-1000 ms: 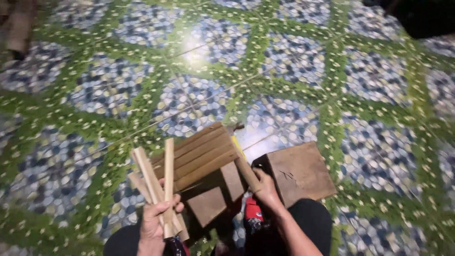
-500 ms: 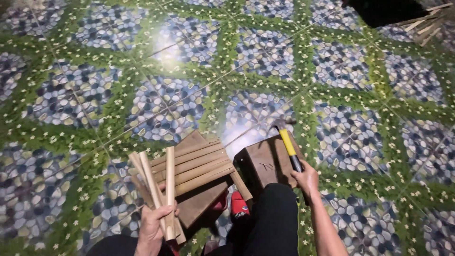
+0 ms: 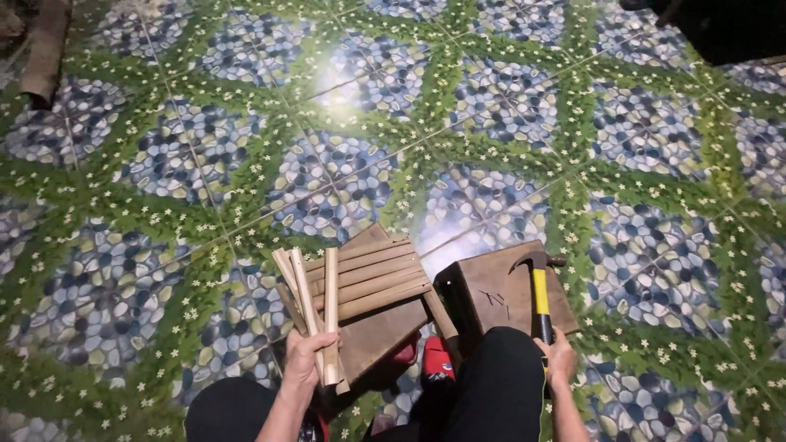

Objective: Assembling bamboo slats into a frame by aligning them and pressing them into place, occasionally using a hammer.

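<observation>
Holding loose bamboo sticks (image 3: 315, 295) at lower centre, left hand (image 3: 307, 360) is clenched; right hand (image 3: 557, 360) grips claw hammer (image 3: 539, 290). Five slats lie across the wooden frame (image 3: 372, 299); the held sticks remain unfixed.

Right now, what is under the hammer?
The hammer, held by the right hand, lies on a flat brown wooden board with small scratch marks. Under the board is the patterned tile floor; anything beneath the board is hidden.
</observation>
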